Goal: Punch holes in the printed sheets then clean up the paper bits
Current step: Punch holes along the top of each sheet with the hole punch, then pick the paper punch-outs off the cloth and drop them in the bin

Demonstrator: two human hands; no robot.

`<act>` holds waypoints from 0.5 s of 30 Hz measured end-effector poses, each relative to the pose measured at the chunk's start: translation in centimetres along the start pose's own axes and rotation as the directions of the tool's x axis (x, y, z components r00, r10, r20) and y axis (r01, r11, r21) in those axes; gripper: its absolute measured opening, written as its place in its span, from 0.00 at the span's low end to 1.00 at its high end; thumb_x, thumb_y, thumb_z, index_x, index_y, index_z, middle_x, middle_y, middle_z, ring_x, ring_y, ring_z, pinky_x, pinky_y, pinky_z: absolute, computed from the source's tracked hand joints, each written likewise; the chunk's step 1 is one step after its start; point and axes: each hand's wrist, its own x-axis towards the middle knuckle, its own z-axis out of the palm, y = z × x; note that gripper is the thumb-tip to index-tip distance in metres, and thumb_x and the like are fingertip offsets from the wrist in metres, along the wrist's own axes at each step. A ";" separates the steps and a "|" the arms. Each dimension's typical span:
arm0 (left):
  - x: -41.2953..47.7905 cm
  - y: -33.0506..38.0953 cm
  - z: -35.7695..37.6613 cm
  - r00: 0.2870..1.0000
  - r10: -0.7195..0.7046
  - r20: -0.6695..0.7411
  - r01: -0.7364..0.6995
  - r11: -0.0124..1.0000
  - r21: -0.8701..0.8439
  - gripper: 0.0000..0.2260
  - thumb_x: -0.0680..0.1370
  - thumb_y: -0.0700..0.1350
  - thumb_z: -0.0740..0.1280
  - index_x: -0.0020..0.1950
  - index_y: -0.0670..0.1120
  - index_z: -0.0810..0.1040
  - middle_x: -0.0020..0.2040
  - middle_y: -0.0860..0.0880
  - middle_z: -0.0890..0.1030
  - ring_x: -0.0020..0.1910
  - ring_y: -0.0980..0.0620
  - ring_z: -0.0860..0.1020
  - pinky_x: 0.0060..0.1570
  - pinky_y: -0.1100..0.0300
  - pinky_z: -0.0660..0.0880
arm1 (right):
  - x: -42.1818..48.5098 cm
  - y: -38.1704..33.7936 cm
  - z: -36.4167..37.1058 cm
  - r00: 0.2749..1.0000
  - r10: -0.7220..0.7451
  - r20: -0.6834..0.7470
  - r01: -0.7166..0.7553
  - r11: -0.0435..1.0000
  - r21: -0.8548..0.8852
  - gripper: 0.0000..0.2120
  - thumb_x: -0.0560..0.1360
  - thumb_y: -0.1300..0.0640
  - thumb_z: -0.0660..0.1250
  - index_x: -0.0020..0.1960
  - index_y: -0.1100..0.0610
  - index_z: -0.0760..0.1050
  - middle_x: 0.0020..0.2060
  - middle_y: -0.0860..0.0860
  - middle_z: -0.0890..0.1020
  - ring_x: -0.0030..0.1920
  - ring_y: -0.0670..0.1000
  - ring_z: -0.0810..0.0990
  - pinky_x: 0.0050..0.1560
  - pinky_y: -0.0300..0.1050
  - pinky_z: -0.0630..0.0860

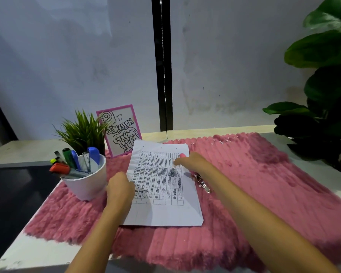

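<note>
Left hand [120, 189] pinches edge of printed sheets [161, 212]; right hand [191, 161] covers hole punch [203, 185], grip unclear. Sheets: light, floppy, probably slippery; hold edges.

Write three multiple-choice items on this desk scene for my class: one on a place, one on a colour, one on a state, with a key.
1. Where does the cup stand relative to the sheets?
A) on them B) to their right C) to their left
2. What colour is the mat?
A) green B) pink C) blue
3. How do the sheets lie?
A) stacked flat B) rolled up C) crumpled
Key:
1 C, the cup stands beyond the sheets' left edge, by the left hand.
2 B, its fur is pink all over.
3 A, the stack lies flat on the mat.
</note>
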 end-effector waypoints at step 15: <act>-9.7 6.1 3.4 0.807 0.574 -0.140 -0.586 0.747 -0.314 0.08 0.76 0.34 0.67 0.51 0.44 0.81 0.48 0.50 0.80 0.42 0.62 0.76 0.46 0.64 0.69 | -5.5 9.1 -10.6 0.923 -0.022 -0.384 -0.226 0.778 -0.586 0.21 0.73 0.41 0.70 0.51 0.59 0.74 0.59 0.61 0.77 0.65 0.62 0.72 0.60 0.51 0.70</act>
